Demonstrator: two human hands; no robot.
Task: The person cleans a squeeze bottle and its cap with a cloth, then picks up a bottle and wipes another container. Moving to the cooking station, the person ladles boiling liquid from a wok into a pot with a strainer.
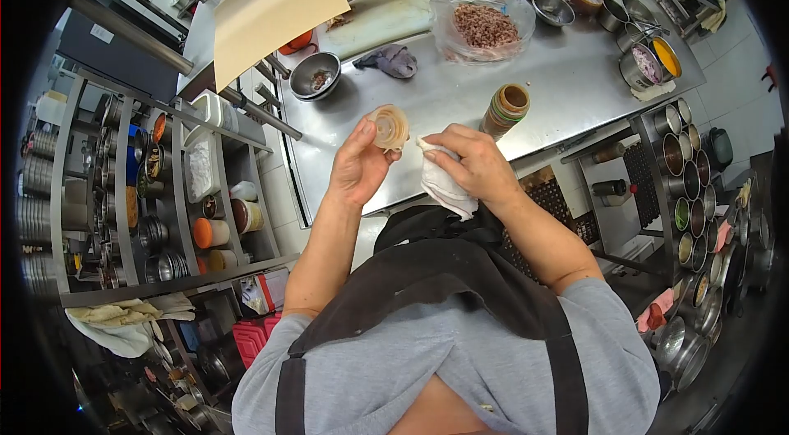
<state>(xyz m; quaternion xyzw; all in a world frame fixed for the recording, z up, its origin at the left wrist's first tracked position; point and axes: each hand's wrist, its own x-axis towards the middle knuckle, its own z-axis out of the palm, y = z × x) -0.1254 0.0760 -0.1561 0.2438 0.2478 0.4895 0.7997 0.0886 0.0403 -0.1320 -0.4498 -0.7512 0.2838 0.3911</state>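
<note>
My left hand [362, 162] grips a round translucent lid [389, 128] by its rim, with its hollow side facing me. Pinched in my right hand [470, 157] is a white cloth [445, 187] that hangs down towards my apron. A small gap separates the cloth from the lid. Just beyond my right hand, an uncapped bottle [505, 110] with brown contents and a green band stands on the steel table [370, 106].
Metal bowls [315, 75], a dark crumpled cloth [388, 61], a bag of chopped meat [485, 27] and a cutting board [378, 18] lie farther back. Pots [641, 65] stand at the right. Shelves [123, 188] of containers flank the left side.
</note>
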